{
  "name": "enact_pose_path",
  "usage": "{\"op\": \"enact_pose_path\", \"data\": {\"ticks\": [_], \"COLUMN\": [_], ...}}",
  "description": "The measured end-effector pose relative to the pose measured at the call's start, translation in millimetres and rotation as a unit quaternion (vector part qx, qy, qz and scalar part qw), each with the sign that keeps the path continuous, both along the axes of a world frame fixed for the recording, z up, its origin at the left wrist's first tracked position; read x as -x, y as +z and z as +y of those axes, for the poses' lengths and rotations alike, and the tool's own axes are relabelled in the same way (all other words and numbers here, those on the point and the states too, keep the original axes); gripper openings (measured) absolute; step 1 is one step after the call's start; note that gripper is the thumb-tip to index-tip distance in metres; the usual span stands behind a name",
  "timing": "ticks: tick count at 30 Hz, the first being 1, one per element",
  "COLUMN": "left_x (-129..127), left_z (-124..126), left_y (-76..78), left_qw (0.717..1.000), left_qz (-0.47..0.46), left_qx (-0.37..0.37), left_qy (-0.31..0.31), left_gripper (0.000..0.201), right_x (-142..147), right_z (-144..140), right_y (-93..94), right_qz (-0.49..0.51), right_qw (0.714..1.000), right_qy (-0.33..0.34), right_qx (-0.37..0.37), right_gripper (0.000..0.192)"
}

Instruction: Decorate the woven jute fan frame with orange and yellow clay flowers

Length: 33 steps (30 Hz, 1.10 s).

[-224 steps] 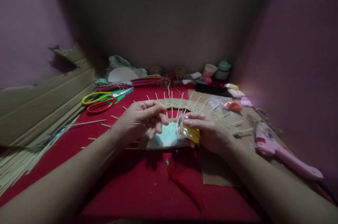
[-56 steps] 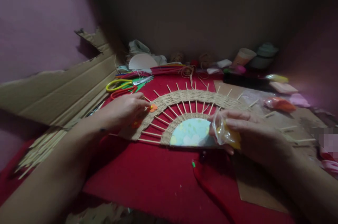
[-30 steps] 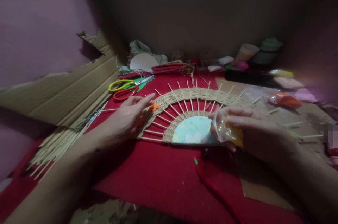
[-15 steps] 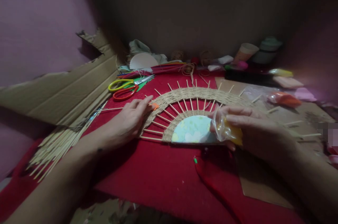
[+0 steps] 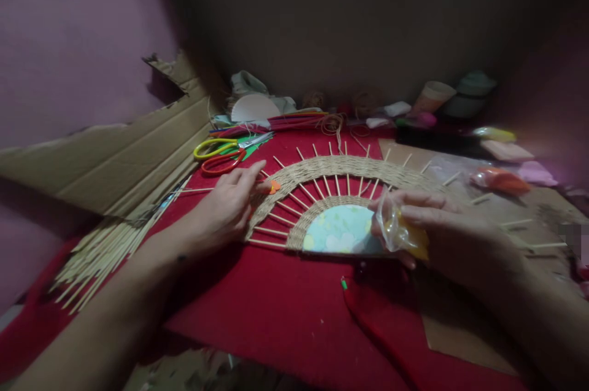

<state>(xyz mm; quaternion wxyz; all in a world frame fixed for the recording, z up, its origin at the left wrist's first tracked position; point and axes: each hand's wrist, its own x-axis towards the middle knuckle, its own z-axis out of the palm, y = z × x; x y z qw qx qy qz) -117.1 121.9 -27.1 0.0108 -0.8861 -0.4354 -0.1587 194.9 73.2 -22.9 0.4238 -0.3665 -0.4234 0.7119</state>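
A half-circle woven fan-like piece (image 5: 340, 165) of twine and thin sticks lies on the red cloth, with a pale blue patterned half-disc (image 5: 338, 230) at its centre. My left hand (image 5: 232, 204) is at the left end of the outer woven band, fingers curled at its edge, a fingertip against a small orange piece (image 5: 275, 186). The underside of that grip is hidden. Over the right part of the half-disc, my right hand (image 5: 453, 228) holds a clear plastic bag (image 5: 390, 222) with something soft and yellow inside, gripped between thumb and fingers.
Scissors (image 5: 221, 154) with yellow and red handles lie behind my left hand. Bundled thin sticks (image 5: 105, 256) and torn cardboard (image 5: 115, 164) are at left. A bagged orange lump (image 5: 499, 180) and a cup (image 5: 432, 98) stand at right. A red cord (image 5: 368, 323) lies in front.
The whole view has shifted slightly, so everything appears a little farther right. Both hands keep their places and grips.
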Motion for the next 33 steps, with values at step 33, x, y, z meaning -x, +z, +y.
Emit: {"op": "enact_pose_path", "data": {"ticks": [33], "left_x": [-6.6], "left_z": [-3.9], "left_y": [15.9], "left_qw": [0.98], "left_qz": [-0.157], "left_qx": [-0.101], "left_qy": [0.075], "left_gripper": [0.044], "right_x": [-3.9], "right_z": [0.7], "right_y": [-5.1], "right_qz": [0.005], "right_qw": [1.0], "right_qy": [0.011], "right_qx": [-0.011], "right_gripper": [0.02]}}
